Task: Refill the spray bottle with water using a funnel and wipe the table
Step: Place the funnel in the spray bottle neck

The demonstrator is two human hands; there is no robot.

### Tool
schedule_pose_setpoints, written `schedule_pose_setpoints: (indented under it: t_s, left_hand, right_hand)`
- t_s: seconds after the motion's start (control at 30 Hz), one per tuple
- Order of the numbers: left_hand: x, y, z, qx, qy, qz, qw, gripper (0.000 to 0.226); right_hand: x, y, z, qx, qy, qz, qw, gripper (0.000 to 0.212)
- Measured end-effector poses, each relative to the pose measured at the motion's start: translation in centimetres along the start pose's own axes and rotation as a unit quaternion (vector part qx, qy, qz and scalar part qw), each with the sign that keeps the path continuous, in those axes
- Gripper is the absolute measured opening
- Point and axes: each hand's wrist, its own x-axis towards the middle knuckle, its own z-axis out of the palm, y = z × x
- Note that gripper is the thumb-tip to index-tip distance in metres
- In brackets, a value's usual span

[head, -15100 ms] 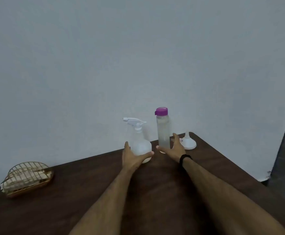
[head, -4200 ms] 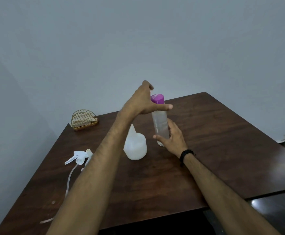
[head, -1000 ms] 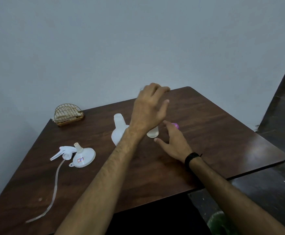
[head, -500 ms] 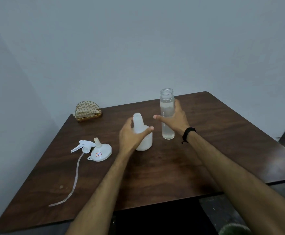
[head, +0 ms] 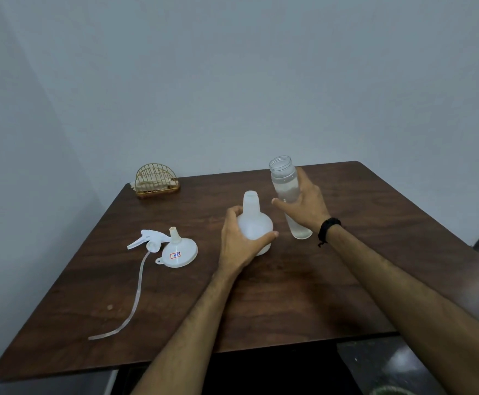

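Steadying the open-necked spray bottle (head: 254, 226) near the middle of the table (head: 289, 295) with the left hand (head: 239, 246), fingers and thumb curled round its bulbous base, neck upright and uncapped. Gripping the clear water bottle (head: 288, 195) just to the right with the right hand (head: 308, 209), fingers wrapped round its body, mouth open, long axis tilted slightly with the top leaning toward the left. Missing from the neck: the white funnel (head: 179, 252), resting mouth-down toward the table's left edge, spout pointing up, well apart from both hands and touching the detached trigger sprayer head (head: 147, 240), whose dip tube (head: 136, 295) trails toward the near left corner. Lying to the left of the left hand, so nearer that hand than the right; probably calling for release of the spray bottle, a reach leftward, a pinch on the upright spout, a flip, and seating in the neck before any pouring. Standing at the far left corner, a wire napkin holder (head: 157, 181), likely serving the wiping afterwards.
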Motion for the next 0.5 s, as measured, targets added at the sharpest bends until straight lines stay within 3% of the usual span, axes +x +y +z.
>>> schedule_pose_setpoints:
  t_s: [0.27,0.5]
  left_hand:
    - [-0.1,-0.5,0.0,0.001,0.001,0.013,1.0,0.089]
    - [-0.2,-0.5,-0.2,-0.005,-0.007,0.014,1.0,0.08]
  right_hand:
    - [0.7,-0.3,-1.1,-0.083,-0.061,-0.038,0.994,0.056]
    - [0.3,0.3,-1.5,-0.083,-0.078,-0.032,0.993,0.062]
